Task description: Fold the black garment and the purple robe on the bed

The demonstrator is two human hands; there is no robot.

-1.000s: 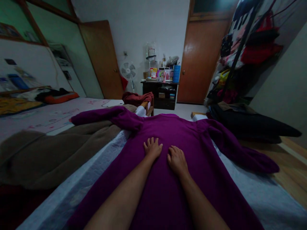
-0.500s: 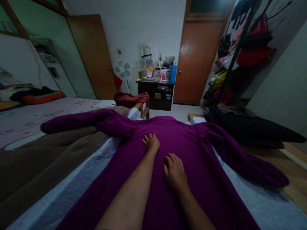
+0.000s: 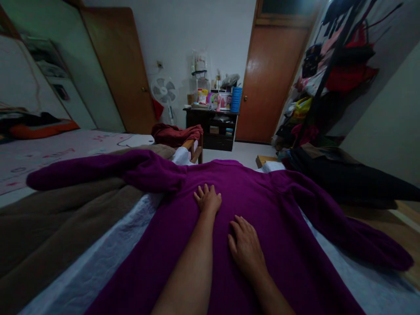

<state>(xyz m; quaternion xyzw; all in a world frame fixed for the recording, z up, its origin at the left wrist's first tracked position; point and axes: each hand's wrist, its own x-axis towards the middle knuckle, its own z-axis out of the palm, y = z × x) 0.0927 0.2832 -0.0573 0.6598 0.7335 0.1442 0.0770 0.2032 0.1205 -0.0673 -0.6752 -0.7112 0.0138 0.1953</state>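
Our left hand (image 3: 208, 199) is spread wide, palm down, its fingers fanned on the upper middle of the purple garment (image 3: 275, 245). Our right hand (image 3: 246, 245) lies on the same cloth, nearer to us, with its fingers closer together and slightly bent; the two hands are apart.

We see the garment laid out flat, its neckline (image 3: 227, 162) pointing away from us, towards the dark cabinet (image 3: 210, 142) by the far wall. Its long axis runs from our forearms straight out to that neckline, and the body widens towards us, past the bottom of the view. The left sleeve (image 3: 85, 169) reaches out to our left across the brown blanket (image 3: 52, 227); the right sleeve (image 3: 354, 232) slants out to our right and back towards us, over the pale bedding (image 3: 118, 240).

Relative to our hands, the cloth lies directly under both palms and extends around them on every side, with the neckline beyond our left fingertips.

On the printed sheet (image 3: 75, 146) at left we can make out reddish lettering, too blurred for us to read surely. A yellow and red packet (image 3: 202, 96) stands on the cabinet beside other items, its print too small for us to read.
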